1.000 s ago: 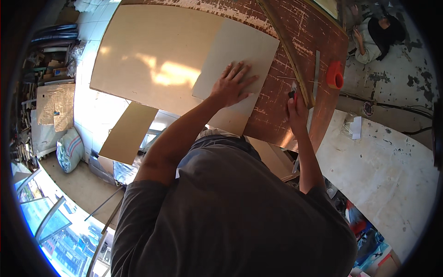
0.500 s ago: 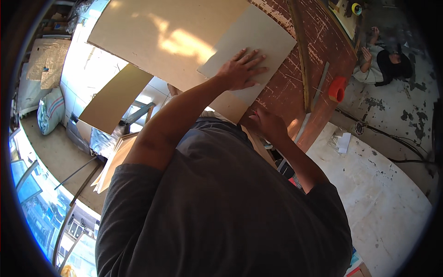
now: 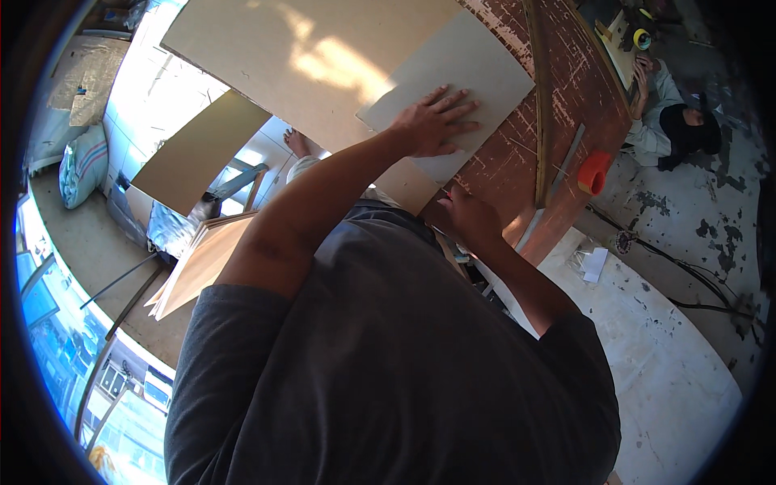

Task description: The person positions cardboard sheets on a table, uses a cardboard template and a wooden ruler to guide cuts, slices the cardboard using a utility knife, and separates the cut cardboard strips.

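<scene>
My left hand lies flat with fingers spread on a smaller grey sheet. That sheet rests over a large tan board, partly sunlit, on a scratched reddish-brown tabletop. Close to the board's near corner, my right hand is closed. A small bit of red shows at its fingers, but what it grips is too hidden to name.
A wooden strip, a thin metal strip and an orange-red tape roll lie on the table's right. Beyond sits another person. Thin panels lean at left. Cables cross the floor.
The view has shifted slightly. My left hand stays spread on the grey sheet and my right stays closed near the corner. The other person's hands have moved to the board beside them.
</scene>
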`<control>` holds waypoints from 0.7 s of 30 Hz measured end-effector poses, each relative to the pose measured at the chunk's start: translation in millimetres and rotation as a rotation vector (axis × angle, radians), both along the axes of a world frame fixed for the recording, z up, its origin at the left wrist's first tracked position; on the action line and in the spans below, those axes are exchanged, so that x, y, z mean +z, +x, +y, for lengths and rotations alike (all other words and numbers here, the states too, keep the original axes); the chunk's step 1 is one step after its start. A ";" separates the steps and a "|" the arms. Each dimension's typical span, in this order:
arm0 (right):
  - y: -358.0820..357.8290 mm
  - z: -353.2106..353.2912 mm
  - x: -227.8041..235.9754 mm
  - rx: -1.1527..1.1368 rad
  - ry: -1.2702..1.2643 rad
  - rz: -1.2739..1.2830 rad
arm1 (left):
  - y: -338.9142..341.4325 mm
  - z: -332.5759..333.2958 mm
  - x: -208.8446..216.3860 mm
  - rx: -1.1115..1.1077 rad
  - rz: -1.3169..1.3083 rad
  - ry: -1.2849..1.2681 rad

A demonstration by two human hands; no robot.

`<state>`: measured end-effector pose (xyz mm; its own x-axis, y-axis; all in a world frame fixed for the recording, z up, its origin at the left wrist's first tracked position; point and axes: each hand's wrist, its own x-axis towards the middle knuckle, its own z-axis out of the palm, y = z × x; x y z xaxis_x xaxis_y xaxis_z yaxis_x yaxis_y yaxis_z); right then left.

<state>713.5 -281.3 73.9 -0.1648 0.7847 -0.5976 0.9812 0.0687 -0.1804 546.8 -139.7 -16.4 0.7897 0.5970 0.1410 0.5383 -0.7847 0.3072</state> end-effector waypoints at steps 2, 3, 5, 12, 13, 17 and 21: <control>-0.3 4.6 1.7 0.005 -0.032 -0.007 | 0.0 0.4 -1.1 -0.002 0.000 -0.001; -0.3 6.2 2.5 0.027 -0.030 -0.006 | -0.6 0.5 -2.1 -0.001 0.006 0.000; 1.1 7.9 0.3 0.049 -0.034 -0.003 | -0.4 1.3 -3.3 0.000 0.013 -0.004; 14.7 -3.8 -1.6 0.060 -0.021 -0.023 | 0.1 1.8 -2.5 -0.005 0.029 -0.004; 16.9 -6.1 -1.1 0.059 -0.047 -0.072 | 0.2 1.5 -2.2 -0.007 0.025 -0.012; 21.4 -11.0 -2.9 0.081 0.009 -0.066 | -0.4 1.4 0.4 -0.017 0.050 -0.024; 26.9 -17.7 14.2 0.081 -0.015 -0.023 | 0.1 1.1 -0.4 -0.009 0.042 -0.039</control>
